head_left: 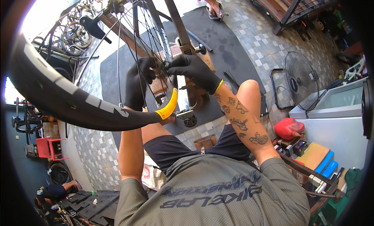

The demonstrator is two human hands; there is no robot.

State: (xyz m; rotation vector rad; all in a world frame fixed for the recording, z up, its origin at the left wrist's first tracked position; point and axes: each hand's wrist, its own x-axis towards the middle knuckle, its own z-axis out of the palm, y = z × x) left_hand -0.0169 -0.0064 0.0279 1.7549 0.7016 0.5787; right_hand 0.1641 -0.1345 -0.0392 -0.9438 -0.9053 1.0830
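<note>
Deep-rimmed black bicycle wheel [89, 103] with white markings and a yellow label, before the person at a dark grey metal stand [176, 21].
Among its thin dark spokes [119, 66], the black-gloved right hand [191, 69] pinches a small dark round piece [166, 65]; the black-gloved left hand [134, 87] curls, its grip unclear. Below lies a black floor mat [230, 50].

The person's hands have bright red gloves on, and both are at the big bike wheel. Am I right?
Not quite: the gloves are black, not red, as the head view shows. The left hand and right hand are both at the big bike wheel, just as you said.
</note>
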